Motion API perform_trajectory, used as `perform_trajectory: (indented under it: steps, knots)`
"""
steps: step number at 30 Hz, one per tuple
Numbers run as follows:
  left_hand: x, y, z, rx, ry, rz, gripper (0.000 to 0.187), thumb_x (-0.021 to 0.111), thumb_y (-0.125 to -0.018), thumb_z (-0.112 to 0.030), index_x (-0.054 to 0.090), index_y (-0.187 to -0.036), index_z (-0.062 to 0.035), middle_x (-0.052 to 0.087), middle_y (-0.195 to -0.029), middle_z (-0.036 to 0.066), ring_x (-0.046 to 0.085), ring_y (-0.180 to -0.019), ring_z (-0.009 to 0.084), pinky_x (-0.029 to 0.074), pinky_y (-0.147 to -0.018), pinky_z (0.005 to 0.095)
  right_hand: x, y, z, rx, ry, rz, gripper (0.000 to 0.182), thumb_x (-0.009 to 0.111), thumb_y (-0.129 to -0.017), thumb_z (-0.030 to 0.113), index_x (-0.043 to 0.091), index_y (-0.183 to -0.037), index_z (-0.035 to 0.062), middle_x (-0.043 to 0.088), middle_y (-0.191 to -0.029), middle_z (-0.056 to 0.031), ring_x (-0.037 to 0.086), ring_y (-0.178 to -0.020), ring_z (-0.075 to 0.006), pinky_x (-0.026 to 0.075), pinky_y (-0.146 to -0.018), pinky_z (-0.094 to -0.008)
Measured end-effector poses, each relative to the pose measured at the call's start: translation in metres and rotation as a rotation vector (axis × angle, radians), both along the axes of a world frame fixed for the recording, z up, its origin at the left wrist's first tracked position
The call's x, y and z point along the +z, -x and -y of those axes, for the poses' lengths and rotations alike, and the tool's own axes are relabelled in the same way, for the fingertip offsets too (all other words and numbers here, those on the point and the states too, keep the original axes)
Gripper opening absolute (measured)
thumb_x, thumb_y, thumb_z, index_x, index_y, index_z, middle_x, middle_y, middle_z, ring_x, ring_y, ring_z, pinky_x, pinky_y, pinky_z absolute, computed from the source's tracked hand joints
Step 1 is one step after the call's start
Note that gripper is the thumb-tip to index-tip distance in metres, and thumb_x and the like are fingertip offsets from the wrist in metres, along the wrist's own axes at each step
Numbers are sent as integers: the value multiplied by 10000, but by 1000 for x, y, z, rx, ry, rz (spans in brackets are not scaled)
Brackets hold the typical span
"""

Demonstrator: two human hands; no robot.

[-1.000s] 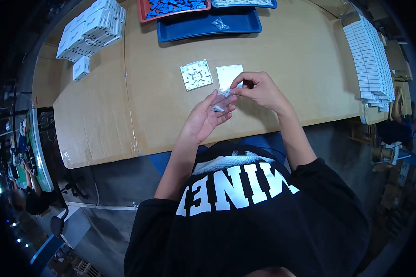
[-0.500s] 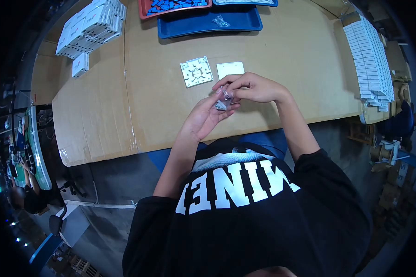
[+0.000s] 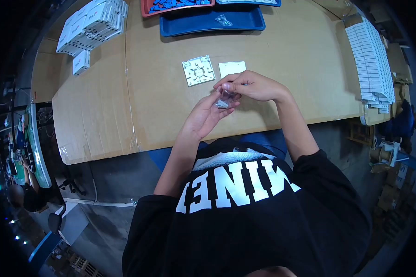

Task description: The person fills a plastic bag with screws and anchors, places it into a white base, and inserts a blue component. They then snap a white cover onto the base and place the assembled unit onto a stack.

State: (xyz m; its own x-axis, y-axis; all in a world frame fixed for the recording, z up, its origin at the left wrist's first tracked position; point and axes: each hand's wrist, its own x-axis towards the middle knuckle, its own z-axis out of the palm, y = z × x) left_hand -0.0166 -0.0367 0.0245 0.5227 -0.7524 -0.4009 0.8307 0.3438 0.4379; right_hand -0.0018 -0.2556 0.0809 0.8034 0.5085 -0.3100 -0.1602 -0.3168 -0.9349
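Observation:
Between my two hands is a small clear plastic bag (image 3: 223, 102) with small whitish parts in its lower end. My left hand (image 3: 205, 114) holds the bag from below, thumb and fingers around it. With pinched fingers, my right hand (image 3: 256, 86) grips the bag's upper end. Just beyond my hands lies a white square plastic base (image 3: 198, 71) with raised ribs inside. A flat white cover (image 3: 232, 69) rests beside it on the cardboard-topped table (image 3: 166, 106), partly hidden by my right hand.
A blue tray (image 3: 212, 27) with one small clear bag stands at the far side. Behind it, a red tray (image 3: 145, 10) holds blue pieces. White boxes (image 3: 92, 27) are stacked far left, and white units (image 3: 366, 60) line the right edge. Another person (image 3: 32, 196) sits far left.
My right thumb and fingers have shifted slightly on the bag's upper end. The bag stays between both hands, and the base and cover lie as before.

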Motion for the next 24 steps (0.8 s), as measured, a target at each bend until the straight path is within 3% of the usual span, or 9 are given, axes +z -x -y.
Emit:
perform_trajectory:
  steps: [6,9,12,16,19,21,24]
  knots:
    - [-4,-2,0,-10,-17,18,405,400,-1132,-298,509,-1399,-13,670,-1254,146,680,-1140,262,558,-986,370,0,0,-3,62,132,45,484,542,-1087,390,758,-1123,-41,722,-1251,-95,672,-1017,-193,530,-925,-330]
    - [-5,-2,1,12,10,20,403,401,-1131,-293,518,-1383,-2,678,-1231,147,687,-1107,259,564,-989,377,-1,0,-3,-16,70,36,488,544,-1088,397,753,-1114,-43,741,-1173,-93,676,-961,-177,541,-883,-324]
    - [-24,-3,-2,-13,65,38,396,406,-1128,-292,518,-1381,-8,673,-1235,153,690,-1090,260,561,-994,380,2,4,-7,69,30,-86,412,550,-1095,336,721,-1160,-33,752,-1007,-80,672,-859,-147,555,-809,-319]
    - [-39,0,-1,46,179,-72,433,402,-1128,-342,511,-1413,-34,667,-1241,153,672,-1021,268,552,-955,406,0,-4,0,42,82,12,384,565,-1088,305,723,-1191,-30,761,-1052,-82,678,-924,-147,546,-875,-322]
    - [-41,-5,-3,12,256,-97,470,388,-1130,-354,482,-1454,-26,654,-1278,161,664,-1055,271,547,-971,413,-4,-19,19,-88,-7,87,355,587,-1077,278,727,-1196,-25,763,-1085,-83,679,-964,-151,538,-912,-323]
    - [-40,-5,-6,0,250,-78,533,406,-1122,-392,461,-1488,-8,644,-1322,164,666,-1035,246,539,-977,398,-11,-44,45,-237,-8,275,322,621,-1055,242,731,-1184,-32,768,-1099,-88,688,-975,-152,542,-914,-320]
    - [-50,-2,-10,25,345,-123,541,439,-1112,-370,440,-1507,0,624,-1344,170,652,-1078,276,538,-999,421,-6,-83,78,-532,153,378,260,666,-1007,217,756,-1124,3,776,-1046,-102,704,-944,-166,551,-866,-338]
